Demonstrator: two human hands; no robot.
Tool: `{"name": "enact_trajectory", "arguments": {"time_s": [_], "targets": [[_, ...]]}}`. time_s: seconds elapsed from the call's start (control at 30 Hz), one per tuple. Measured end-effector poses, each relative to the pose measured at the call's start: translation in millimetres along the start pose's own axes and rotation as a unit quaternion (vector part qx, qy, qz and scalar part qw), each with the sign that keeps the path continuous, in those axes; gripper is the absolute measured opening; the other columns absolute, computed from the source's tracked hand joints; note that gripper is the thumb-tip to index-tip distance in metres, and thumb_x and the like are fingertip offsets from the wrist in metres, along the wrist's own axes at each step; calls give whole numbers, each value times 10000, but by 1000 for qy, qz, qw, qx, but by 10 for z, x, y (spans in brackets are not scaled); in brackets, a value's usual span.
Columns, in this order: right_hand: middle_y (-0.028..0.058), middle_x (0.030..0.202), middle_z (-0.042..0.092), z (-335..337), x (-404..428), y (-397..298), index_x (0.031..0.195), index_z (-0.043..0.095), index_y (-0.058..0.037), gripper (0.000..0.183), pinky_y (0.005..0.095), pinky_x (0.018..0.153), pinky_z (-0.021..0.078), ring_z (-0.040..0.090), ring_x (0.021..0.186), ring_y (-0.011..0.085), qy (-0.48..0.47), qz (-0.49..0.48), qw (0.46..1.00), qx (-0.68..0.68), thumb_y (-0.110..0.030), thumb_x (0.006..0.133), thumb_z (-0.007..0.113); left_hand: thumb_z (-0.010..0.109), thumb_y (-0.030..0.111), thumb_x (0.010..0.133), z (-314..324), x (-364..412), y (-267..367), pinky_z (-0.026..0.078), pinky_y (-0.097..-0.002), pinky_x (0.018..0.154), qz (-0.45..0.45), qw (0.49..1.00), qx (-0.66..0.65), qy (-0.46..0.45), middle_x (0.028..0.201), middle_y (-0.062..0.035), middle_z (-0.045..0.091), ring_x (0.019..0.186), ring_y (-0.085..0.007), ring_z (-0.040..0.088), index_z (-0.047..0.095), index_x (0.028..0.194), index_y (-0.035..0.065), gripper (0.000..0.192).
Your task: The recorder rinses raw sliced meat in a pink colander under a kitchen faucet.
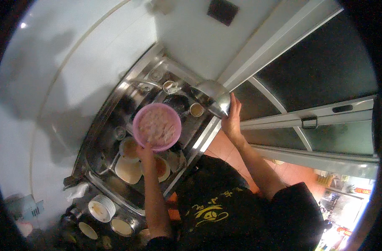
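My left hand (147, 154) grips the near rim of a round pink plastic basin (137, 131) over a stainless steel sink (115, 94). Pale, lumpy food (157, 127) covers the basin's inside; its kind is too blurred to tell. On the right, my right hand (232, 116) holds a shiny metal bowl (218, 97) by its edge, tilted above the sink's right side. Below the basin sit a yellowish-stained bowl (129, 149), a pale square plate (128, 172) and a dish with reddish residue (162, 168), partly hidden by my left forearm.
Small cups (169, 87) and a brown-filled cup (196, 109) stand in the sink near the faucet (145, 82). Stacked white plates (102, 208) and a round container (122, 226) are at lower left. A framed sliding glass door (310, 122) borders the right.
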State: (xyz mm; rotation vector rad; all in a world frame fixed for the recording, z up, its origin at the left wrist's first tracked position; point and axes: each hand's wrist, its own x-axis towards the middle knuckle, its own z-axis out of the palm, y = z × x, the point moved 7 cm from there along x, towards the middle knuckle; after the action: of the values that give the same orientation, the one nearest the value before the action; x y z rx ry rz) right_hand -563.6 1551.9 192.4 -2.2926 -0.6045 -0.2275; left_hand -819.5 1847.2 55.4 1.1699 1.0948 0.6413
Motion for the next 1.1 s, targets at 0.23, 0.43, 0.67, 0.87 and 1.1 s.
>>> {"name": "enact_trajectory", "arguments": {"time_s": [0.23, 0.43, 0.67, 0.87, 1.1], "targets": [[283, 1341, 347, 44, -55, 108, 1475, 210, -42, 795, 478, 1017, 409, 419, 1207, 476, -3, 33, 999, 12, 125, 757, 507, 581, 102, 819, 136, -72, -149, 507, -342, 611, -87, 993, -70, -25, 975, -116, 616, 743, -206, 613, 578, 1129, -49, 345], [287, 1342, 351, 2, 82, 173, 1469, 211, -11, 805, 465, 1047, 380, 407, 1216, 474, 1, -3, 1000, 7, 134, 727, 488, 599, 72, 804, 205, -251, 282, 498, -318, 631, -174, 985, -6, -1, 1026, -115, 624, 749, -190, 611, 588, 1120, -57, 341], [287, 1388, 311, -171, 150, -228, 1474, 213, -26, 869, 485, 1017, 414, 397, 1241, 473, 48, -90, 994, -50, 167, 678, 504, 602, 47, 803, 274, -554, 808, 486, -293, 687, -66, 990, -123, 1, 985, -103, 638, 815, -170, 600, 595, 1065, -90, 296], [291, 1376, 333, -290, 292, -418, 1459, 235, -5, 845, 481, 1052, 366, 367, 1262, 468, 92, -133, 986, -42, 169, 682, 520, 612, 35, 793, 231, -585, 855, 475, -279, 729, -47, 993, -105, 19, 992, -97, 633, 858, -160, 587, 589, 1083, -87, 315], [268, 1337, 385, -351, 301, -553, 1449, 274, 14, 819, 476, 1093, 281, 359, 1257, 433, 115, -178, 976, -47, 142, 660, 453, 620, 25, 796, 218, -656, 1024, 452, -299, 861, -7, 993, -115, 2, 1054, -101, 648, 932, -171, 588, 594, 1112, -76, 332]]}}
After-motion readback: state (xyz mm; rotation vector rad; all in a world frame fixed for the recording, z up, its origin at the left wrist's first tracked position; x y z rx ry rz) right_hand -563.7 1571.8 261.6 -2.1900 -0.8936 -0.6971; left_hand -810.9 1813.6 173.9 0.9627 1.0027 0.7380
